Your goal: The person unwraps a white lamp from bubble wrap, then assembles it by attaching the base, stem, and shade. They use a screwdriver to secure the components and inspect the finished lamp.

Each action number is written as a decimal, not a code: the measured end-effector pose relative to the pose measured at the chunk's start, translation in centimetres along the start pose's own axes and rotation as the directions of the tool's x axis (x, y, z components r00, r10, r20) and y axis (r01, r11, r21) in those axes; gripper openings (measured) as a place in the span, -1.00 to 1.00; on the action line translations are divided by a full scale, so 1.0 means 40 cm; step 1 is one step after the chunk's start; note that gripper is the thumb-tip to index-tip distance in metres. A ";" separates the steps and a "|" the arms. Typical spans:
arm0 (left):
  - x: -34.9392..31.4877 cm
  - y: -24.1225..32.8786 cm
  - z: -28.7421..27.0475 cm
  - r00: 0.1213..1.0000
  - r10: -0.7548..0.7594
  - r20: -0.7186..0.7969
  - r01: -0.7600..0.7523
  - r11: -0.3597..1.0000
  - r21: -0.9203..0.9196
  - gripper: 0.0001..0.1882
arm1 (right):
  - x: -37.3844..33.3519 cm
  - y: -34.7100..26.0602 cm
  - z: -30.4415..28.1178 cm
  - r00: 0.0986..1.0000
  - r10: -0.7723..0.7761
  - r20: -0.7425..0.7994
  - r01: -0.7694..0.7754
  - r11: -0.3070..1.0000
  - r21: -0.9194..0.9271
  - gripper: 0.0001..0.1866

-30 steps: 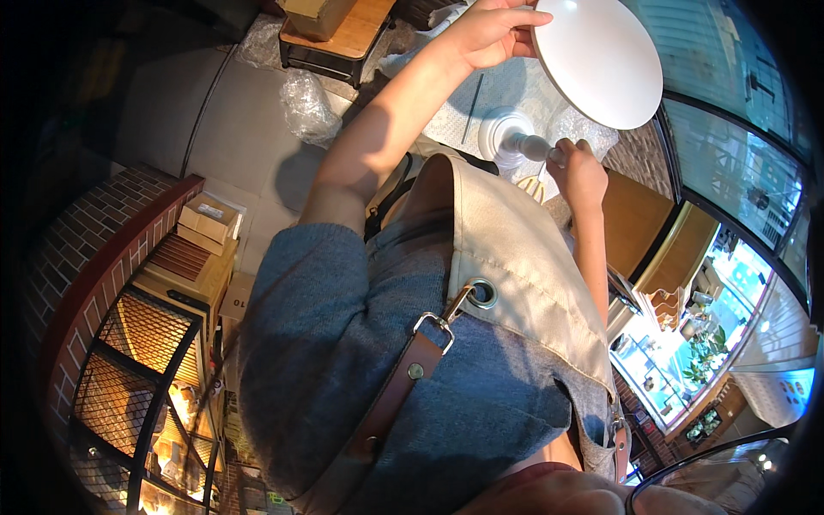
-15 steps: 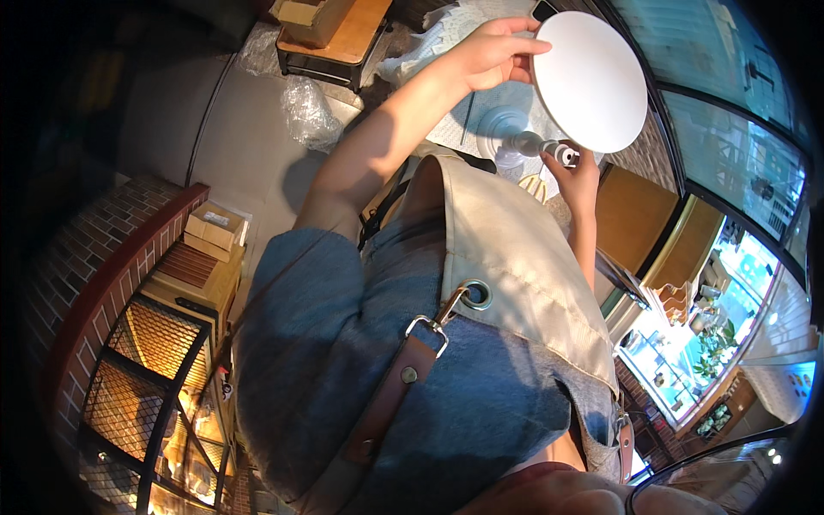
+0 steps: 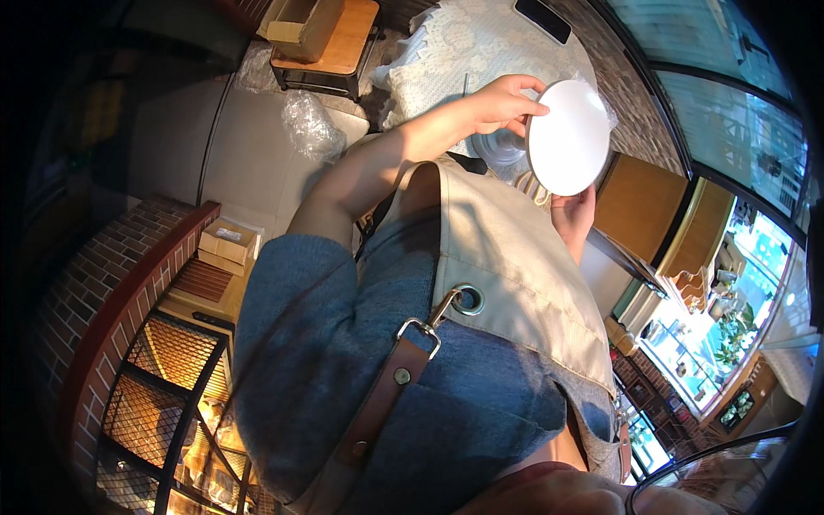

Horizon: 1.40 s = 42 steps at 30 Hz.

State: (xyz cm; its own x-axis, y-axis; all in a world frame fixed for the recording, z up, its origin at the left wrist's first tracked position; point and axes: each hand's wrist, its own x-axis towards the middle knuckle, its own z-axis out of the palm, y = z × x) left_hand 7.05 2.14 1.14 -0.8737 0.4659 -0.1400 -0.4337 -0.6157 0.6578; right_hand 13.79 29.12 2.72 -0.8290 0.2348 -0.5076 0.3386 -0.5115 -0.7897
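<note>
Your left hand [image 3: 505, 103] pinches the white disc [image 3: 568, 142] by its left rim; your right hand [image 3: 573, 215] sits by its lower edge, though I cannot tell its grip; between them, the disc partly covers the pale stand [image 3: 499, 153]

Beyond the left grip [image 3: 502, 103], 1 dark phone [image 3: 542, 21] lies on the lace-covered worktop [image 3: 455, 47]. Left of that grip stands 1 low wooden stool [image 3: 350, 34] bearing 1 cardboard box [image 3: 300, 34]; just nearer sits a crumpled bundle of clear plastic [image 3: 311, 124]. Well left of the grip are a brick wall [image 3: 129, 249], 1 light-brown carton [image 3: 225, 245] and black mesh panels [image 3: 167, 343]. Well right of it are glass panes [image 3: 721, 94] and green foliage [image 3: 734, 335].
</note>
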 end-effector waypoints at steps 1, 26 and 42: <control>0.002 -0.007 0.003 1.000 -0.006 0.002 0.006 0.999 0.036 -0.62 | -0.017 -0.006 0.003 1.000 0.019 -0.013 -0.018 1.000 0.025 -0.53; 0.078 -0.191 -0.012 0.946 0.199 0.257 -0.319 0.422 0.849 -0.69 | -0.061 0.018 0.034 0.999 0.009 -0.049 -0.013 0.997 -0.080 -0.57; 0.059 -0.176 -0.004 0.923 0.234 0.304 -0.379 0.435 0.817 -0.68 | -0.071 0.033 0.013 0.997 -0.037 0.074 0.039 0.999 -0.032 -0.54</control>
State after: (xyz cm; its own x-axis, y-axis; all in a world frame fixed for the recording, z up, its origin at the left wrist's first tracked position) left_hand 8.02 7.45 -3.93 -0.8414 0.4792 0.2499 0.3226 0.0744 0.9436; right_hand 16.36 27.38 3.30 -0.8717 0.1915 -0.4511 0.3199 -0.4751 -0.8197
